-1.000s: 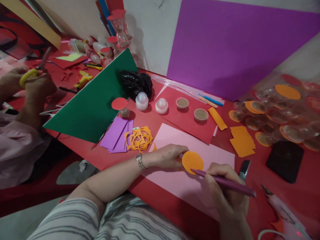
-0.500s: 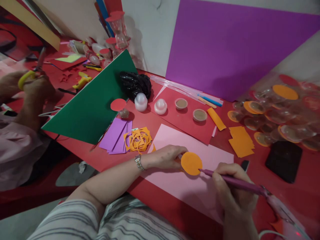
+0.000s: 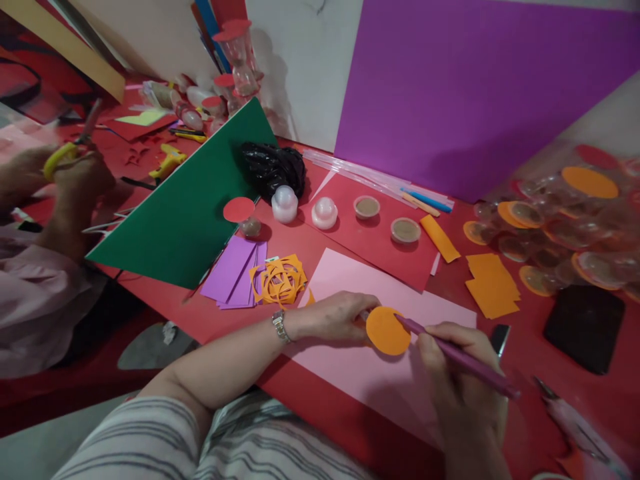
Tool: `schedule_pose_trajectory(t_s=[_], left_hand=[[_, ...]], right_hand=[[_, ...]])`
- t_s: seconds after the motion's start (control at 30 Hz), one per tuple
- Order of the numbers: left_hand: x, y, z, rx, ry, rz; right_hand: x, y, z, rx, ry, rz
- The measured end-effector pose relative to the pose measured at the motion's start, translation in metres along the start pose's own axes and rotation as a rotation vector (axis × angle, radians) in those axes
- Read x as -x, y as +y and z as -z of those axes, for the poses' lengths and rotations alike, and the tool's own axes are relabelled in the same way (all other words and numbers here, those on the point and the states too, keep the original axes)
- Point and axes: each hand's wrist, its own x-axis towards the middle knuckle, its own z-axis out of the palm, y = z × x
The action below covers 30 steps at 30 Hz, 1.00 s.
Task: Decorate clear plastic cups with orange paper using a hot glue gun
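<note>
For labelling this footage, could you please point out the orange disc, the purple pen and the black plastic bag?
Orange disc (image 3: 388, 332): head view, middle of its face.
Purple pen (image 3: 471, 364): head view, on its barrel.
Black plastic bag (image 3: 276, 168): head view, middle of its crumpled surface.

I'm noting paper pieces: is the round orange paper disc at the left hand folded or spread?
Spread: the round orange paper disc shows a flat face with no visible fold; the purple pen overlaps only its edge.

Orange disc (image 3: 388, 331), maroon pen (image 3: 470, 363), pink sheet (image 3: 360, 285), green board (image 3: 190, 200), white clothing (image 3: 270, 437) (dark stripes)
</note>
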Motion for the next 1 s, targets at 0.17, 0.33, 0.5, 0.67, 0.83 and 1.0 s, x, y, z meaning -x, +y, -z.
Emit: schedule_pose_trajectory(t_s=[0.17, 0.33, 0.5, 0.67, 0.83, 1.0], left_hand=[[-0.001, -0.001, 0.0, 0.018, -0.012, -0.008], [-0.001, -0.001, -0.001, 0.029, -0.01, -0.022], [-0.001, 0.0, 0.0, 0.027, -0.023, -0.026], [-0.001, -0.003, 0.0, 0.022, -0.029, -0.043], [-0.001, -0.005, -0.002, 0.047, -0.046, -0.06], [0.003, 0.0, 0.006, 0.051, -0.072, -0.053]], right_hand=[[0.004, -0.007, -0.005, -0.044, -0.007, 0.03], [0.007, -0.019, -0.004, -0.13, -0.021, -0.166], [0.011, 0.001, 0.003, -0.193, -0.14, -0.086], [0.012, 0.01, 0.006, -0.263, 0.068, -0.167], [0.016, 0.007, 0.009, -0.218, 0.206, -0.372], [0.017, 0.007, 0.006, -0.189, 0.231, -0.262]])
